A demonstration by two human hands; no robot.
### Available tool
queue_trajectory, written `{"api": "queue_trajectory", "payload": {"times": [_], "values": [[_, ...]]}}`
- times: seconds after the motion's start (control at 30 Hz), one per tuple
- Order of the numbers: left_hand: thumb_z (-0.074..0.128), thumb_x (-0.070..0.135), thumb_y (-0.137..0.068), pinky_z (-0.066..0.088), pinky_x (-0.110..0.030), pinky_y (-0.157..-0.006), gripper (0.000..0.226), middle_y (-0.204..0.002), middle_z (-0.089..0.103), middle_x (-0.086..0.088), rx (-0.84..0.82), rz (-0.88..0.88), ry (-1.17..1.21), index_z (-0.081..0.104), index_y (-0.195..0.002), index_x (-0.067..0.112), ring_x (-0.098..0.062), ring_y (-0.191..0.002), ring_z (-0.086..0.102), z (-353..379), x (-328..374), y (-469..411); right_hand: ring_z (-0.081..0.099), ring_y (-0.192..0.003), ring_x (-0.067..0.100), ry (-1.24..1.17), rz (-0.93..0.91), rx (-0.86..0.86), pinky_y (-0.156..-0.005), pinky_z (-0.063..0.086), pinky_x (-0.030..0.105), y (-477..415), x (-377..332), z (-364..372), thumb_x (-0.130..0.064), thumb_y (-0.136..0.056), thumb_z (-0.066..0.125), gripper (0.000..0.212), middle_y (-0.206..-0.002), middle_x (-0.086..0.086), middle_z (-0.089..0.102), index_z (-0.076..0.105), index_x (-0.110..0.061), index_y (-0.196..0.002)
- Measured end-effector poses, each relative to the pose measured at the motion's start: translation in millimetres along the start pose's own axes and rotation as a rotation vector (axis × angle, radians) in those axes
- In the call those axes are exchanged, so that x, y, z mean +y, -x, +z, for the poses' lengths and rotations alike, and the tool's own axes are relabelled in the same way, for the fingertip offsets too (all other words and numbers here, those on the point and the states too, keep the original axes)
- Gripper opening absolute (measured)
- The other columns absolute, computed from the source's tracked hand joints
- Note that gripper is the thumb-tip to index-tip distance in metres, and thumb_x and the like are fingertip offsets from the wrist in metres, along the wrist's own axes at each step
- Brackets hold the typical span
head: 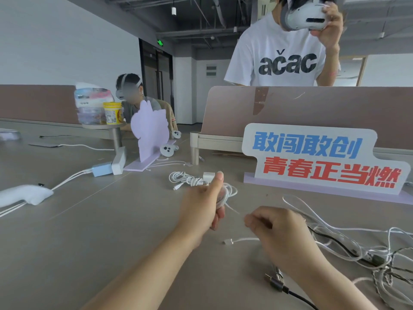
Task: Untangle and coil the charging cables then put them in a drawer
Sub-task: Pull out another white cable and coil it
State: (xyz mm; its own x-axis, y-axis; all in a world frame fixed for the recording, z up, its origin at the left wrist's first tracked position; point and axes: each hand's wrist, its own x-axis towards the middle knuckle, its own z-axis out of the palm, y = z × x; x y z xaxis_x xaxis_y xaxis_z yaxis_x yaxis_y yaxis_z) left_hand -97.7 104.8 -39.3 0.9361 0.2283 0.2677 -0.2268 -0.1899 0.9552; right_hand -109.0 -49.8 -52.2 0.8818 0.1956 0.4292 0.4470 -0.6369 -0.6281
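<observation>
My left hand (204, 204) grips a small coil of white cable (230, 193), thumb up, above the grey desk. My right hand (277, 231) is curled just right of it and pinches the thin white strand running from that coil. A loose white plug end (228, 242) lies on the desk between my forearms. A tangle of white, black and braided cables (357, 249) spreads at the right. A coiled white cable with a charger cube (190, 179) lies farther back. No drawer is in view.
A sign with blue and red characters (319, 159) stands at the right rear, a purple cutout stand (149, 135) and a blue adapter (101, 169) at the left. A black plug (276, 283) lies near my right forearm. Two people wear headsets beyond the partition.
</observation>
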Motion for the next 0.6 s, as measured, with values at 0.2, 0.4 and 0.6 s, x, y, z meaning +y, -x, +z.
{"api": "queue_trajectory", "payload": {"times": [0.2,0.4,0.6], "values": [[0.048,0.050,-0.092,0.035,-0.020,-0.038,0.062,-0.042,0.054,-0.002,0.051,-0.062,-0.121,0.061,-0.071,-0.007,-0.018,-0.033,0.042,-8.0,-11.2,-8.8,0.051,-0.063,0.019,0.183,-0.029,-0.125,-0.060,0.045,0.028,8.9,-13.9,13.2,-0.038,-0.091,0.052,0.026,-0.065,0.001,0.058,0.057,-0.019,-0.074],[0.045,0.052,-0.093,0.038,-0.024,-0.051,0.054,-0.050,0.062,-0.004,0.140,-0.009,-0.246,0.057,-0.067,0.007,-0.006,-0.031,0.042,-5.7,-12.5,-8.4,0.048,-0.066,0.022,0.283,-0.073,-0.115,-0.057,0.042,0.026,13.4,-16.7,12.8,-0.040,-0.094,0.044,0.027,-0.070,-0.001,0.057,0.053,-0.020,-0.079],[0.032,0.055,-0.097,0.038,-0.023,-0.043,0.057,-0.067,0.064,-0.009,-0.012,-0.201,-0.156,0.060,-0.087,0.007,-0.014,-0.038,0.044,-5.3,-13.9,-11.7,0.047,-0.059,0.017,0.232,-0.060,-0.092,-0.054,0.042,0.024,12.2,-2.8,10.1,-0.042,-0.091,0.049,0.026,-0.065,0.001,0.058,0.055,-0.022,-0.074]]}}
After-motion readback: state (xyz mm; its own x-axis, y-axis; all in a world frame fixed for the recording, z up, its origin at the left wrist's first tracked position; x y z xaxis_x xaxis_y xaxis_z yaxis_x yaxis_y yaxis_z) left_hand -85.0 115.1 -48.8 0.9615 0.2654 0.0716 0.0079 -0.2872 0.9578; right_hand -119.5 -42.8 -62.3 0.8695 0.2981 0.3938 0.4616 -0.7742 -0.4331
